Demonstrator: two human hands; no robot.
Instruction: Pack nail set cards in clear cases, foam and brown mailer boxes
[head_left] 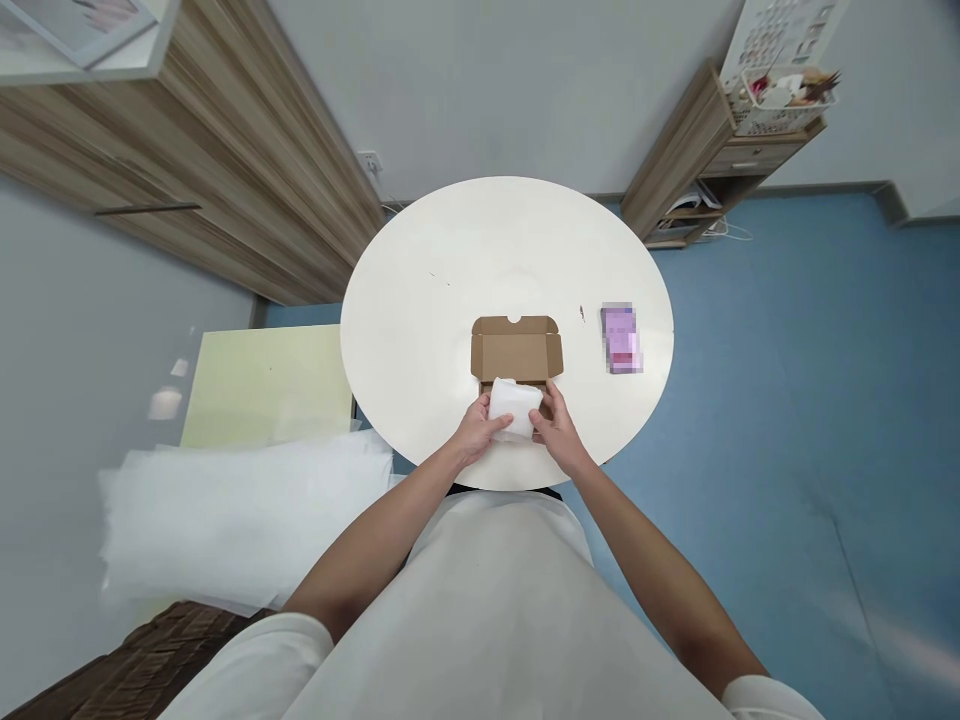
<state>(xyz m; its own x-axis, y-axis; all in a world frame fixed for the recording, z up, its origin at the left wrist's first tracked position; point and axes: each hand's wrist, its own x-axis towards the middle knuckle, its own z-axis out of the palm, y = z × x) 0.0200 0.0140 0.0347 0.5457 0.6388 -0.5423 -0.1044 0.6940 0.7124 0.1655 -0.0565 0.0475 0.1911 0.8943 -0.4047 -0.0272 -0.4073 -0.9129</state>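
Between my two hands is a small bundle wrapped in white foam-like sheet; what it contains is hidden. My left hand grips its left side, thumb lying across the top. On the right edge, my right hand closes with thumb and fingers. Directly behind and partly under the bundle lies a brown cardboard box, its lid folded back away from me with side flaps spread. The bundle and my hands cover most of the box's near part.
The box rests on a white oval table. A blurred purple item lies at its right. To the left, a stack of white sheets rests by a pale yellow surface. A wooden cabinet with a basket stands behind right.
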